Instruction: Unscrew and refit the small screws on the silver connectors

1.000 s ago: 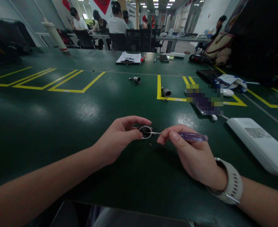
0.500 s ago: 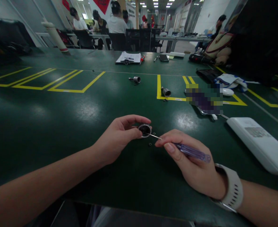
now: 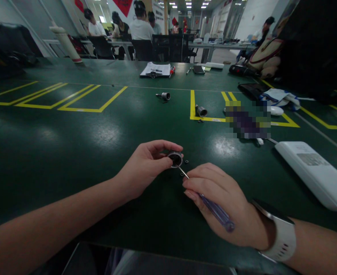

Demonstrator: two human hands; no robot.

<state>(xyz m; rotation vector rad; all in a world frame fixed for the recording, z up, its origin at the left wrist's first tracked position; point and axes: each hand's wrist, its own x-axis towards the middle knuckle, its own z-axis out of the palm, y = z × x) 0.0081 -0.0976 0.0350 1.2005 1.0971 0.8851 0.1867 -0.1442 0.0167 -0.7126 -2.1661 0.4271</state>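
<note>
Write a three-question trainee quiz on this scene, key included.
1. True or false: the left hand grips the screwdriver with the translucent purple handle.
2. Where does the large white rounded-rectangular device lie? A) between the hands; B) left of the left hand; C) right of the right hand.
3. How many grey cylindrical metal parts lie on the dark green table beyond the hands?

Key: 1. False; the right hand grips it, and the left holds a round, hollow metal part. 2. C. 3. Two: a left one and a right one.
</note>
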